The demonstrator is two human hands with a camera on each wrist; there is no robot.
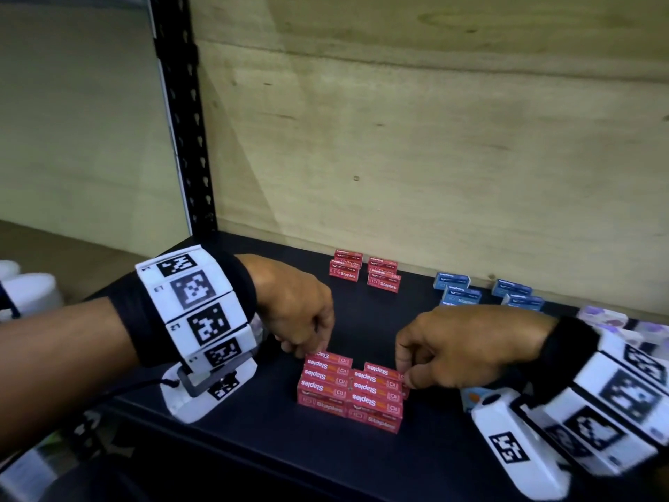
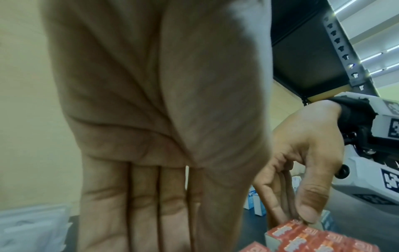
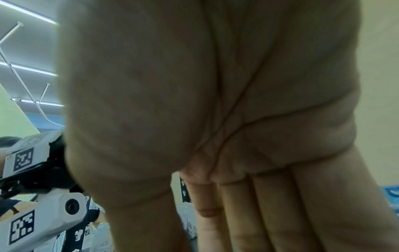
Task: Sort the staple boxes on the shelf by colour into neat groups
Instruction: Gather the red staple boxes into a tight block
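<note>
A tight block of several red staple boxes point(image 1: 349, 391) stands two columns wide on the black shelf point(image 1: 253, 440). My left hand point(image 1: 307, 347) rests its fingertips on the block's far left top corner; in the left wrist view its fingers point(image 2: 146, 204) run straight down. My right hand point(image 1: 407, 375) pinches the right end of the upper red boxes point(image 2: 302, 238) between thumb and fingers. A second small group of red boxes point(image 1: 364, 271) sits at the back. Blue boxes point(image 1: 488, 289) stand at the back right. The right wrist view shows only the palm and fingers point(image 3: 259, 213).
Purple-and-white boxes point(image 1: 608, 320) lie at the far right behind my right wrist. A wooden back panel point(image 1: 434, 139) closes the shelf. A black perforated upright point(image 1: 184, 121) stands at the left end. Bare shelf lies in front of the red block.
</note>
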